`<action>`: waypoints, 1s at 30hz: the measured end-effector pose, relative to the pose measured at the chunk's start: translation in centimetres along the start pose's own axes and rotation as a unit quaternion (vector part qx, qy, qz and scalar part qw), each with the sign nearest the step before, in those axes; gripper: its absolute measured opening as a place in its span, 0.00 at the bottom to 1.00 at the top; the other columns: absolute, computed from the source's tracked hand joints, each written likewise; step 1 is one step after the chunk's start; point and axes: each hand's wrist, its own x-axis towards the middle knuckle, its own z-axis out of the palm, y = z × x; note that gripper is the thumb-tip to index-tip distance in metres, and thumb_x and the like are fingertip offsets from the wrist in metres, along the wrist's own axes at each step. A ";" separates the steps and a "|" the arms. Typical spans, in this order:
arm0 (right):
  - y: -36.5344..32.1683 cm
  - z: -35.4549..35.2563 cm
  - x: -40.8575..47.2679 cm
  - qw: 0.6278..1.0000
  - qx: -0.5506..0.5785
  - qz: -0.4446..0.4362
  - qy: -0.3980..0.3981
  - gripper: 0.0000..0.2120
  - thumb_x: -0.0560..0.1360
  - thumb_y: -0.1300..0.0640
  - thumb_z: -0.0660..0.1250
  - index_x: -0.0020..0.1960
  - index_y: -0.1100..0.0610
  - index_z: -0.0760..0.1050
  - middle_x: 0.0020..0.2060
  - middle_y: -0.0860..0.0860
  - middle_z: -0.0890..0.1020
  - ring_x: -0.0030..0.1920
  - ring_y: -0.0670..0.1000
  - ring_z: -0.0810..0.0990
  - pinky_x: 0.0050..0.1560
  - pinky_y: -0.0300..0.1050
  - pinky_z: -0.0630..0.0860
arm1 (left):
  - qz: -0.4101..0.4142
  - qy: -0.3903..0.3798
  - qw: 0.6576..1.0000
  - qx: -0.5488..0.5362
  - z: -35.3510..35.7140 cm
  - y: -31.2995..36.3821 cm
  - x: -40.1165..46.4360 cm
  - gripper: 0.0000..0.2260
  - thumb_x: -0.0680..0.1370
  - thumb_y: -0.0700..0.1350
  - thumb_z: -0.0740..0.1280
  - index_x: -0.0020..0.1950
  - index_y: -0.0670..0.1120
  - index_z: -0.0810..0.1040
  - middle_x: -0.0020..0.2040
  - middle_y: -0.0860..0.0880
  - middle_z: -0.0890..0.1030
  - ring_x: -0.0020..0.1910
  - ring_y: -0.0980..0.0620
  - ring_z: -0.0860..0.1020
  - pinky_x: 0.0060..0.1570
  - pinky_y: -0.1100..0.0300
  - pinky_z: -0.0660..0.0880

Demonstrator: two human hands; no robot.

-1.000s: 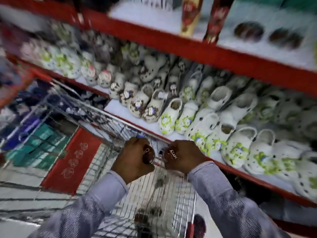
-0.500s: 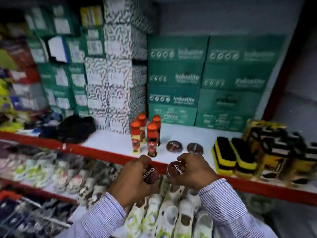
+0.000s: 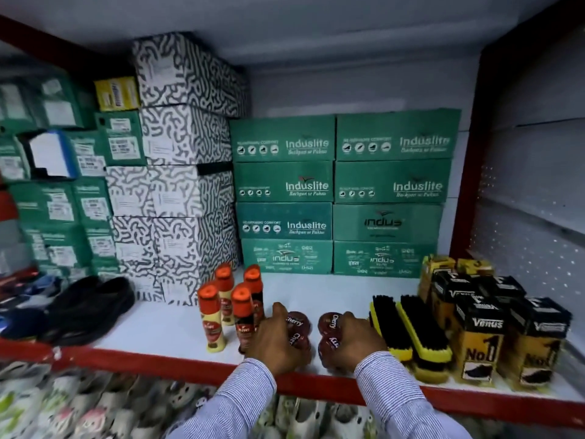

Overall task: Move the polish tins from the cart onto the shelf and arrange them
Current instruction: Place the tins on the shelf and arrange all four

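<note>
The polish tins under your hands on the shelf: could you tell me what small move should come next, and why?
Probably let go and draw both hands back. The left hand and right hand each rest on front polish tins already sitting on the shelf, lined up before the two rear tins.

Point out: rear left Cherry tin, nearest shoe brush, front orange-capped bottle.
rear left Cherry tin (image 3: 297,321), head view, on its lid.
nearest shoe brush (image 3: 424,331), head view, on the black bristles.
front orange-capped bottle (image 3: 211,321), head view, on its body.
</note>
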 end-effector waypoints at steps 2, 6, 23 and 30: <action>0.1 0.3 0.2 1.000 0.007 -0.005 -0.003 0.26 0.66 0.42 0.68 0.60 0.50 0.70 0.59 0.53 0.79 0.61 0.55 0.79 0.58 0.43 0.75 | -0.005 -0.003 1.000 0.004 0.4 -0.1 0.4 0.27 0.68 0.55 0.75 0.56 0.46 0.64 0.44 0.51 0.77 0.51 0.44 0.83 0.40 0.61 0.69; 0.2 0.6 0.5 1.000 0.016 -0.018 -0.008 0.23 0.68 0.44 0.68 0.61 0.47 0.70 0.60 0.52 0.79 0.61 0.56 0.78 0.59 0.43 0.74 | 0.003 -0.017 1.000 0.003 0.9 -0.2 0.7 0.27 0.69 0.54 0.75 0.58 0.46 0.65 0.50 0.48 0.81 0.54 0.45 0.83 0.43 0.63 0.71; -0.8 1.0 3.0 0.999 -0.018 -0.042 -0.019 0.15 0.67 0.59 0.66 0.52 0.53 0.80 0.54 0.59 0.82 0.56 0.60 0.80 0.51 0.43 0.75 | 0.040 -0.050 0.998 0.026 1.2 -0.6 4.8 0.14 0.74 0.37 0.64 0.52 0.49 0.87 0.51 0.44 0.88 0.54 0.46 0.84 0.48 0.68 0.70; -0.8 1.0 3.1 0.998 -0.012 -0.050 -0.020 0.13 0.67 0.60 0.66 0.51 0.54 0.79 0.53 0.58 0.82 0.56 0.60 0.80 0.48 0.42 0.73 | 0.039 -0.036 0.999 0.004 1.7 -0.9 6.0 0.14 0.74 0.37 0.65 0.51 0.48 0.88 0.49 0.42 0.88 0.51 0.45 0.84 0.48 0.65 0.73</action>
